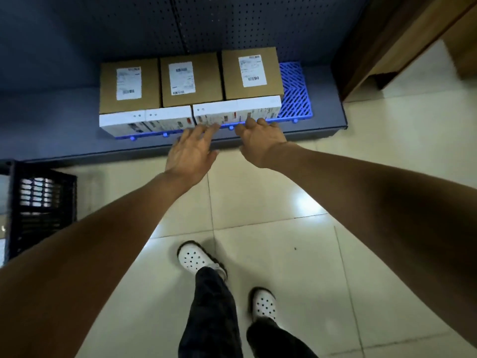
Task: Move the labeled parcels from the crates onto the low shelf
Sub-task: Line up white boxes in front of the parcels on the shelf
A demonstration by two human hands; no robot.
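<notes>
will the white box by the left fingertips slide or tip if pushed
The white box looks stiff and squat, so it likely won't tip. The gridded blue mat may add drag. The brown carton behind probably blocks it.

L edge cuts off black crate (pixel 41 202); parcel labels (pixel 182 78) too blurry to read

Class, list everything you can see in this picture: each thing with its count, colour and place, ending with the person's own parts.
Brown parcels: three, brown with white labels, back row on the mat.
White boxes: apparently four, white, front row on the mat.
Mat: one, blue, on the low shelf.
Low shelf: one, dark grey, below the pegboard.
Pegboard: one, dark.
Crate: one, black, floor at left.
Floor: cream tiles.
Shoes: two, white.
Left hand: open, before the white boxes.
Right hand: open, likewise.
</notes>
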